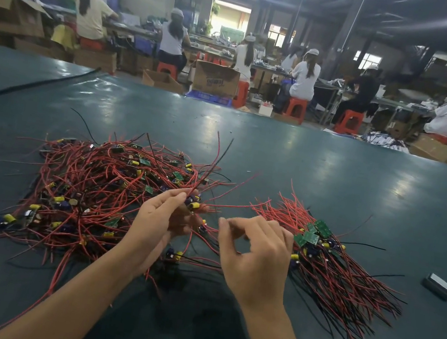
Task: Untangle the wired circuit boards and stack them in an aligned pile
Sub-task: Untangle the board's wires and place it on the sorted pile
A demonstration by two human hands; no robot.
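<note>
**Forearms at bottom edge, hands up between two wire piles**

Left hand (162, 219) is raised just above the table (278, 154); fingers and thumb clamp a small circuit board (193, 204) with a yellow capacitor; its red and black leads (215, 162) fan upward and away from the fingertips.

Right hand (258, 252) sits just beside the left; fingers curled, index and thumb drawn in toward each other; red wire runs up to the fingertips, but can't tell if it is actually pinched.

Tangled heap (88, 191) of boards and red wire lies left of the left hand, wide and loose; green boards and yellow caps scattered through it, wires crossing every way.

Sorted pile (327, 263) lies right of the right hand, touching its knuckle side; green boards (315, 235) bunched at the near-hand end, leads running roughly parallel toward lower right.

Small grey block (439, 286) sits alone on the mat, right of the sorted pile.

Background: seated workers (306, 76) on red stools at benches; cardboard box (216, 79) on the floor.
</note>
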